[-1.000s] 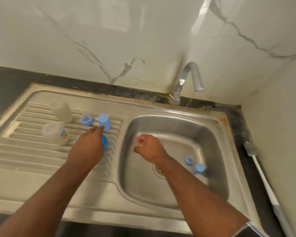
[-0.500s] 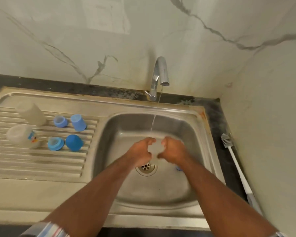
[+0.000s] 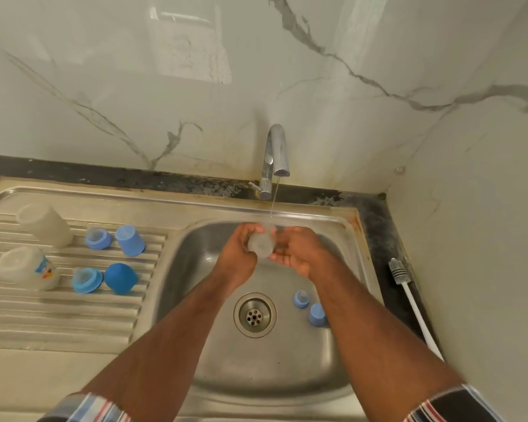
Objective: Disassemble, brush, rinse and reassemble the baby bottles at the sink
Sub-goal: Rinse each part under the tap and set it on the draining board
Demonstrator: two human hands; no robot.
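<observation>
Both hands over the sink basin [image 3: 345,354], under a thin stream from the tap [image 3: 275,156]. Left hand [image 3: 237,254] has its fingers curled round a clear bottle body [image 3: 260,244], gripping it from the left side; right hand [image 3: 299,254] cups the same bottle from the right, fingers bent against it, palm partly up. Bottle is blurry, held just below the water stream, above the back half of the basin. On the basin floor, right of the drain [image 3: 254,315]: a small blue nipple ring [image 3: 301,298] and a blue cap [image 3: 316,314], close together, just beside the right forearm. On the ribbed draining board [image 3: 58,318] at left: two clear bottle bodies, the upper bottle [image 3: 45,225] and the printed bottle [image 3: 28,268] with a coloured label, both apparently mouth-down. Right of them a blue ring with nipple [image 3: 97,238], a light blue cap [image 3: 130,240], a second blue ring [image 3: 87,280] and a darker blue domed cap [image 3: 121,278], all apart from one another. White-handled bottle brush [image 3: 409,300] lies on the dark counter right of the sink, bristles toward the wall. Striped sleeves at the bottom edge.
</observation>
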